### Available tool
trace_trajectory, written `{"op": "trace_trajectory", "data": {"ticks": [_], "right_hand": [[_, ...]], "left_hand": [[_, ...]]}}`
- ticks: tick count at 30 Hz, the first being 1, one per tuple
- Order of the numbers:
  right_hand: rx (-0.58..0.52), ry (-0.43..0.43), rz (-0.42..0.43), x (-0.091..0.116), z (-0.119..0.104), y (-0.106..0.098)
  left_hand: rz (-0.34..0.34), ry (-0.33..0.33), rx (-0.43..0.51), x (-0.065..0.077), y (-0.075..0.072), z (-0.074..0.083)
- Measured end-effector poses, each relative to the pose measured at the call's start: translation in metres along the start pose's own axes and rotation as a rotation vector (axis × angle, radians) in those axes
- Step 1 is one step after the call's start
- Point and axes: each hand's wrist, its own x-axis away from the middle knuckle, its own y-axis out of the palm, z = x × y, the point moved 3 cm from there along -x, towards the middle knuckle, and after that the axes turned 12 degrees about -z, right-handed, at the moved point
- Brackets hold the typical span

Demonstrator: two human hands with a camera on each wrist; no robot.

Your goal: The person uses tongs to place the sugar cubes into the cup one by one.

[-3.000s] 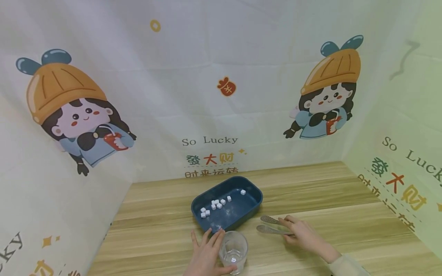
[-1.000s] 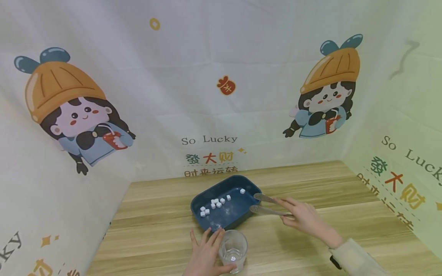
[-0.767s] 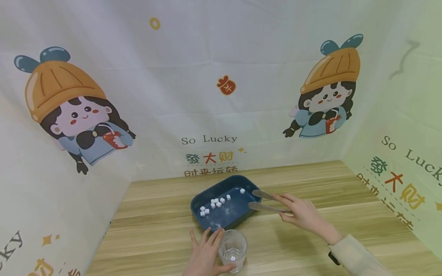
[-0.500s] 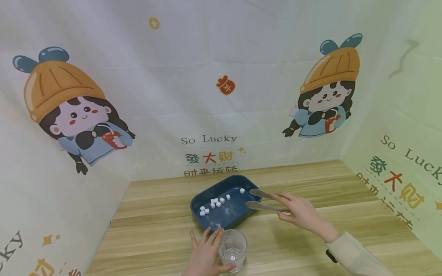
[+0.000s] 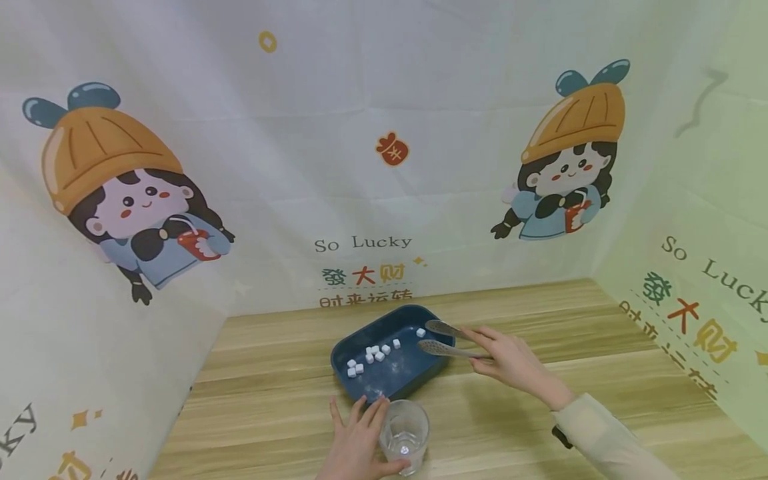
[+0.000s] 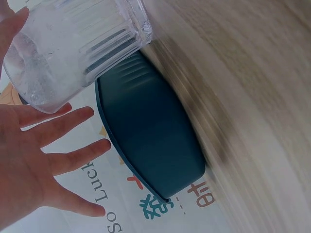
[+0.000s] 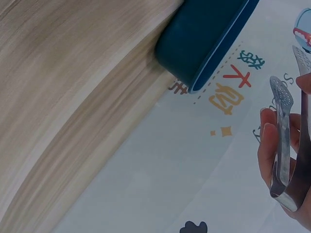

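My left hand [image 5: 355,443] holds a clear drinking glass [image 5: 410,427] upright on the table. Its thumb lies across the near side, one finger touches the far side, and the others spread away in the left wrist view. A dark blue tray [image 5: 396,375] stands just beyond the glass. Several small white cubes [image 5: 379,356] lie in it, mostly on the left, with a single cube [image 5: 421,332] at the right end. My right hand [image 5: 510,360] grips metal tongs [image 5: 444,349], their perforated tips apart over the tray's right end near that lone cube. Nothing is between the tips.
The wood-grain table [image 5: 270,393] runs back to a printed white cloth [image 5: 360,200], which also hangs on both sides. In the left wrist view the tray's outer wall [image 6: 146,126] rises right beside the glass.
My right hand has carried the tongs up and leftward from the table beside the tray to over its right end. The left hand, glass and cubes have stayed in place.
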Motion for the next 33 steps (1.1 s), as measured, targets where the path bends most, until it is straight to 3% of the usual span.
{"op": "trace_trajectory", "data": {"ticks": [11,23,33], "right_hand": [[-0.040,0.023,-0.023,-0.009,0.001,0.004],[-0.054,0.048,-0.048,-0.020,-0.001,0.009],[-0.019,0.038,-0.043,-0.032,-0.003,0.015]], "left_hand": [[0.039,0.010,-0.023,0.000,0.000,0.000],[-0.003,-0.001,0.002,0.000,0.001,0.000],[0.018,0.004,0.000,0.000,0.002,0.000]]}}
